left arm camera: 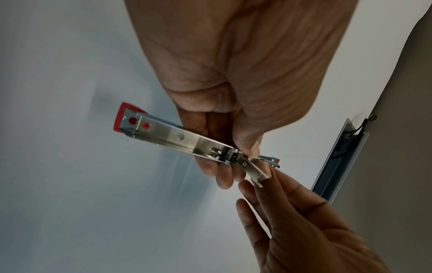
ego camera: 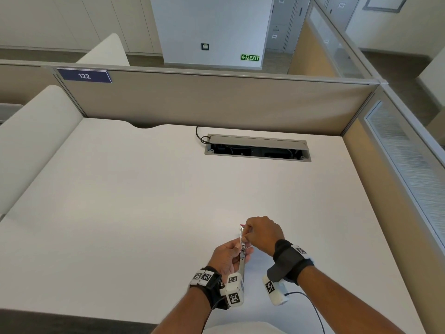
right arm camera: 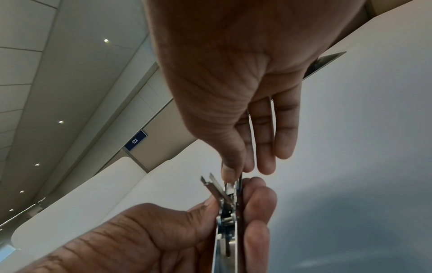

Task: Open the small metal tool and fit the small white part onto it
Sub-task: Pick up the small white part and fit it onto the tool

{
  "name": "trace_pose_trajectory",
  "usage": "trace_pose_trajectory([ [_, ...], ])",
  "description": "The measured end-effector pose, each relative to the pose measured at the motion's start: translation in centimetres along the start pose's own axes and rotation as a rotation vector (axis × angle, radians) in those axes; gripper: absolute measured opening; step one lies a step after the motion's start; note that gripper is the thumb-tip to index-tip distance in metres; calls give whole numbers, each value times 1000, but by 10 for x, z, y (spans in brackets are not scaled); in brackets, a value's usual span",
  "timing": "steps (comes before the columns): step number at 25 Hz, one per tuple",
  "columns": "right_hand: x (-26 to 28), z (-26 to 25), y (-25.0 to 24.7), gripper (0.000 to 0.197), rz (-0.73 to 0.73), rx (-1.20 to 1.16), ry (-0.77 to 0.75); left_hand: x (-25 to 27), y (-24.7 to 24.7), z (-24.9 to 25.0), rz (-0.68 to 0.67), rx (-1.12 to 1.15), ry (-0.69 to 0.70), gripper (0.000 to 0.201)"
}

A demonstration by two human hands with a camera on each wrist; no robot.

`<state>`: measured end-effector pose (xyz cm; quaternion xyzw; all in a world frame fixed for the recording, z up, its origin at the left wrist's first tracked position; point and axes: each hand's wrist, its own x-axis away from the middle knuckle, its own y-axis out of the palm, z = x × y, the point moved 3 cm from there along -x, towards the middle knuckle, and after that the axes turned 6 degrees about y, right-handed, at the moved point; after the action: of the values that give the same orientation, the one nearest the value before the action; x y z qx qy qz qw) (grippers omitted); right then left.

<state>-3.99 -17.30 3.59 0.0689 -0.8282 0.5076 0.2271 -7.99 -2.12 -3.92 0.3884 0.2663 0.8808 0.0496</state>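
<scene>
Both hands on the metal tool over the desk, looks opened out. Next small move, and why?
Probably keep the left hand steady and let the right hand finish swinging the hinged inner piece clear. The metal tool is spread open, the right hand pinches near its hinge, and no white part is visible yet.

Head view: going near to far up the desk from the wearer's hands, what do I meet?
Left hand gripping the small metal tool → right hand pinching at the tool → bare white desk → open cable tray → beige partition with the 122 sign.
</scene>
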Motion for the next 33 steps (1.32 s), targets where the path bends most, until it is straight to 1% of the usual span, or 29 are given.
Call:
trace_pose_trajectory([
  [2,-2,6,3,4,0,-112,9,3,2,0,0,4,-13,27],
  [3,-3,10,5,6,-6,-233,23,4,2,0,0,3,-16,27],
  [5,-5,18,6,18,-49,-497,98,5,3,1,4,12,-11,28],
  [6,-5,20,7,27,-108,-586,145,6,3,1,5,18,-6,28],
  [7,-4,21,7,37,-175,-627,175,6,3,1,4,22,-4,28],
  [9,-2,21,10,49,-284,-621,180,6,2,0,3,22,-2,27],
  [12,-2,21,16,53,-328,-596,155,6,3,-1,-9,13,10,26],
  [19,-4,20,20,40,-245,-602,201,8,3,-5,-21,-3,12,26],
  [24,-7,19,16,34,-221,-597,207,11,3,-2,-38,-24,19,27],
  [28,-13,22,17,21,-168,-623,224,11,2,-2,-33,-53,28,26],
  [31,-15,23,15,20,-154,-628,223,12,2,-3,-35,-56,29,24],
  [33,-15,24,15,23,-156,-628,220,12,2,-3,-33,-46,22,24],
])
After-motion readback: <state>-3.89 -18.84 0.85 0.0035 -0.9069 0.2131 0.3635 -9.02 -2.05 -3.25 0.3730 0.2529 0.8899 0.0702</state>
